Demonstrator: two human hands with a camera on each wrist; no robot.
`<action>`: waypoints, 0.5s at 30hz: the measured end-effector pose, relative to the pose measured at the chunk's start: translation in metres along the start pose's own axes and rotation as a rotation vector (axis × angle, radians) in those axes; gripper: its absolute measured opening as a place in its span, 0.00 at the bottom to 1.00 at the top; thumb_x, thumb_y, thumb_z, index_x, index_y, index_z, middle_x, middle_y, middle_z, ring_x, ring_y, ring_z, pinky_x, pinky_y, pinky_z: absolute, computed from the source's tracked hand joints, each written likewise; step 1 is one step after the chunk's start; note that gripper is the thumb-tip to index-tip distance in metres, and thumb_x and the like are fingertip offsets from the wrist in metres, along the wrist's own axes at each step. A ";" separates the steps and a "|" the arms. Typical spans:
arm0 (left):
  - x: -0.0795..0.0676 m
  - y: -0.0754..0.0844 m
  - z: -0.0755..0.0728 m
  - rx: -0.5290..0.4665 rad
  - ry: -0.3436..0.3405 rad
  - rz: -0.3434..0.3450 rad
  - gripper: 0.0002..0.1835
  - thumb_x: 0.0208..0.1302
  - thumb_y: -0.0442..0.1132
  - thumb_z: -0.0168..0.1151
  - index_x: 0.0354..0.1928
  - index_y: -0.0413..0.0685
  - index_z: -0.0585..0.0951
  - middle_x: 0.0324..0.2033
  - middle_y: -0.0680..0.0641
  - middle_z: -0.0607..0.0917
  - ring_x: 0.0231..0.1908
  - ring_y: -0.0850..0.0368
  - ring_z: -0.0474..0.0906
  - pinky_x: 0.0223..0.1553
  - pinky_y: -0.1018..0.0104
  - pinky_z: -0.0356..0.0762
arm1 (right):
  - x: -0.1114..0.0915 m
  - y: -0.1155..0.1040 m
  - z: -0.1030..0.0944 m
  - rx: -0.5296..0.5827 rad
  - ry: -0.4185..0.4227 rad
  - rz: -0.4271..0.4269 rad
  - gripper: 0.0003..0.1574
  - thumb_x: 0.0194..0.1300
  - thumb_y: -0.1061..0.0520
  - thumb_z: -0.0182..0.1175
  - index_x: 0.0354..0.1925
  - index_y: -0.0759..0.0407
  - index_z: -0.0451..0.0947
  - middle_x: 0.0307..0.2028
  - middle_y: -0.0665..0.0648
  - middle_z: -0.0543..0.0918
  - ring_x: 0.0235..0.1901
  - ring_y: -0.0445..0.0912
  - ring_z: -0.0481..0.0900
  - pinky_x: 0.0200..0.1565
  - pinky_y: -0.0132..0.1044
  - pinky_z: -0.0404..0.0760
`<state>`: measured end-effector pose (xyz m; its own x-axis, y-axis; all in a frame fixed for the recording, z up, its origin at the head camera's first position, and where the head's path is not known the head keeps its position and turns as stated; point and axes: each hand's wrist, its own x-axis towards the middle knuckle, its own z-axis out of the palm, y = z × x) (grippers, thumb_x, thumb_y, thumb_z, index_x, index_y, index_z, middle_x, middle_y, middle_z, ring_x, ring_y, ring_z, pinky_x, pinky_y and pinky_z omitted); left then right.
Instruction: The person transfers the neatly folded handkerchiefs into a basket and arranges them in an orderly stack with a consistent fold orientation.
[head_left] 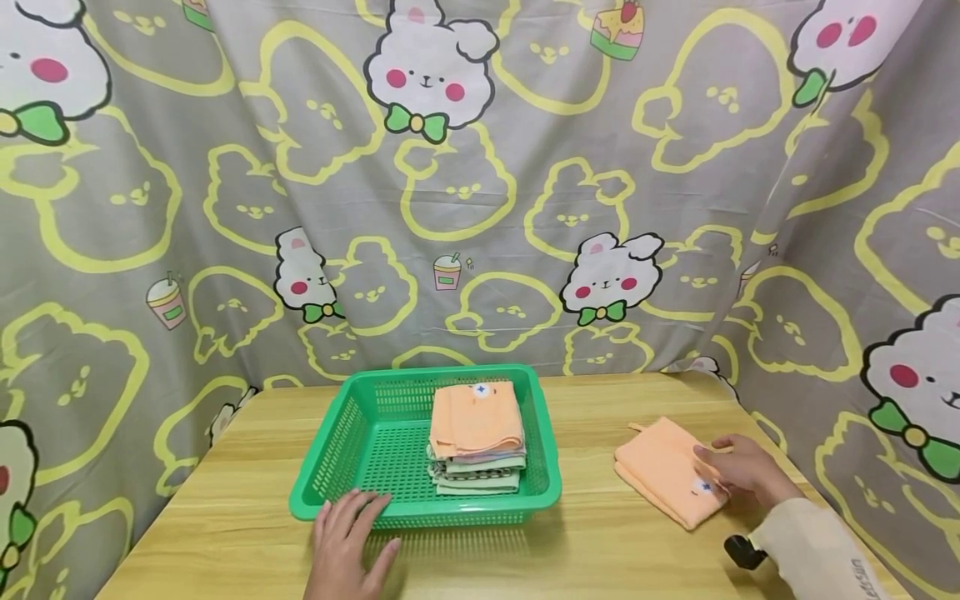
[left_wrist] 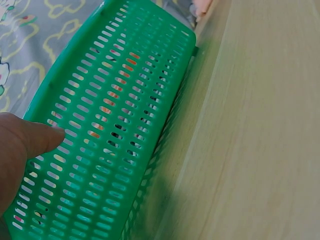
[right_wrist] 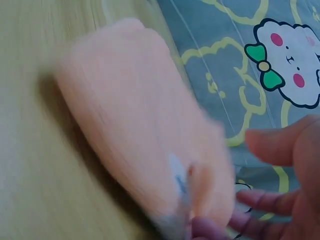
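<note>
A green plastic basket [head_left: 311, 467] with slotted walls stands on the table. In its right half lies a stack of folded towels, topped by an orange towel [head_left: 476, 421]. At the basket's front left rim is my left hand [head_left: 345, 542], fingers extended toward the rim and thumb spread apart. The left wrist view shows that thumb [left_wrist: 42, 140] in front of the slotted wall [left_wrist: 100, 115]. Right of the basket lies another folded orange towel [head_left: 660, 475]. My right hand [head_left: 742, 471] is at its right edge. In the right wrist view the towel [right_wrist: 130, 115] is blurred, thumb [right_wrist: 275, 145] apart from it.
The wooden table [head_left: 592, 550] carries the basket and the separate towel. A grey curtain [head_left: 465, 225] with yellow outlines and white cartoon animals hangs behind and on both sides. A small black object [head_left: 745, 552] sits at my right sleeve [head_left: 810, 554].
</note>
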<state>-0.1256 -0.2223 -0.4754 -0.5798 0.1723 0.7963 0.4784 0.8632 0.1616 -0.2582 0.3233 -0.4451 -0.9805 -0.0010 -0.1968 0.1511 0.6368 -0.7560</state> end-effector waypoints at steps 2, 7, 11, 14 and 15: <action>0.000 0.000 0.001 -0.001 0.002 0.000 0.27 0.66 0.60 0.53 0.53 0.45 0.80 0.47 0.41 0.80 0.52 0.41 0.70 0.67 0.54 0.41 | 0.001 0.001 0.000 -0.052 0.036 -0.059 0.48 0.69 0.39 0.54 0.61 0.81 0.56 0.45 0.76 0.71 0.38 0.60 0.76 0.38 0.47 0.78; 0.000 0.000 0.001 0.002 0.007 -0.001 0.32 0.70 0.65 0.44 0.52 0.45 0.80 0.47 0.42 0.80 0.51 0.41 0.69 0.67 0.57 0.39 | 0.001 0.004 -0.002 -0.177 0.058 -0.041 0.52 0.66 0.39 0.58 0.61 0.83 0.54 0.48 0.82 0.68 0.39 0.65 0.75 0.39 0.51 0.77; 0.000 0.000 0.001 0.006 0.004 0.002 0.31 0.69 0.64 0.46 0.53 0.45 0.80 0.47 0.42 0.80 0.51 0.41 0.70 0.64 0.49 0.46 | 0.001 0.009 0.001 -0.162 -0.007 0.046 0.49 0.61 0.43 0.62 0.49 0.87 0.55 0.30 0.69 0.69 0.21 0.50 0.70 0.26 0.40 0.73; -0.001 -0.001 0.000 0.008 0.000 0.002 0.28 0.65 0.60 0.55 0.53 0.45 0.80 0.48 0.42 0.80 0.52 0.40 0.70 0.58 0.41 0.51 | 0.001 0.012 0.004 -0.126 -0.023 0.069 0.36 0.58 0.48 0.65 0.35 0.78 0.59 0.25 0.62 0.67 0.19 0.48 0.69 0.24 0.38 0.74; -0.001 -0.001 -0.001 0.009 -0.002 0.002 0.27 0.64 0.59 0.56 0.53 0.45 0.79 0.48 0.42 0.80 0.52 0.40 0.70 0.58 0.41 0.52 | 0.001 0.012 0.005 -0.113 -0.021 0.074 0.32 0.57 0.50 0.65 0.34 0.76 0.59 0.25 0.62 0.67 0.19 0.48 0.70 0.24 0.39 0.74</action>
<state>-0.1251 -0.2235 -0.4761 -0.5801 0.1744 0.7957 0.4731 0.8673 0.1549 -0.2569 0.3270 -0.4569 -0.9641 0.0335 -0.2635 0.2065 0.7186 -0.6641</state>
